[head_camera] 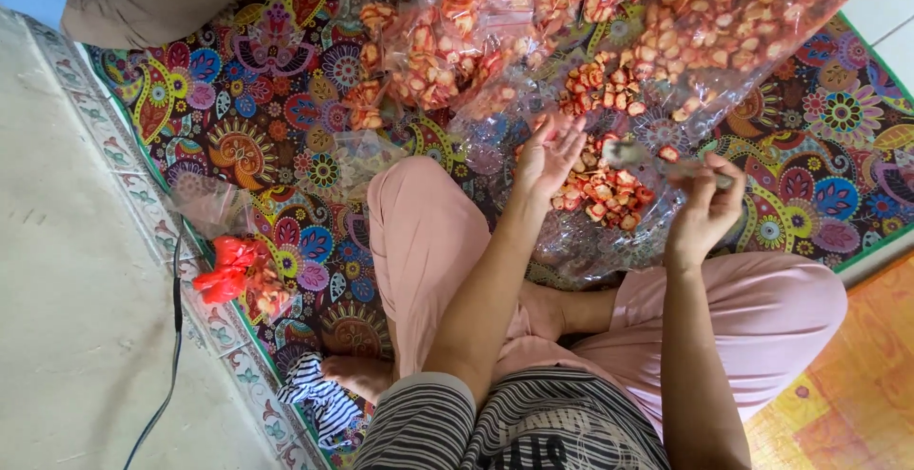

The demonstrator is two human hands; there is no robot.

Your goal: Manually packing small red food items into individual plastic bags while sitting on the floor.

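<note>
Nearest the camera, the striped shirt (505,427) of the seated person fills the lower edge, with pink trousers (428,241) over crossed legs and a bare foot (357,372) beyond it. From the shirt both forearms extend forward and up the frame. The left hand (549,158) is raised at the wrist, palm turned inward, its fingers (569,135) spread wide and slightly curled, holding nothing that can be made out; it hovers just above a loose heap of red-orange snack pieces (605,194). The right hand (709,205) is bent at the wrist with the fingers closed in a narrow grip on the handle of a metal spoon (666,160), whose bowl points toward the left hand and carries one red piece. The heap lies on a sheet of clear plastic (590,251) in front of the knees, between the two hands. Farther out, large clear plastic bags of the same snack (743,22) lie at the top of the view, with smaller filled packets (428,60) to their left. All rest on a colourful patterned mat (257,127). Well apart at the left, a red-tied small packet (233,275) sits near the mat's border, beside a black cable (176,337) crossing the pale floor (67,289).
</note>
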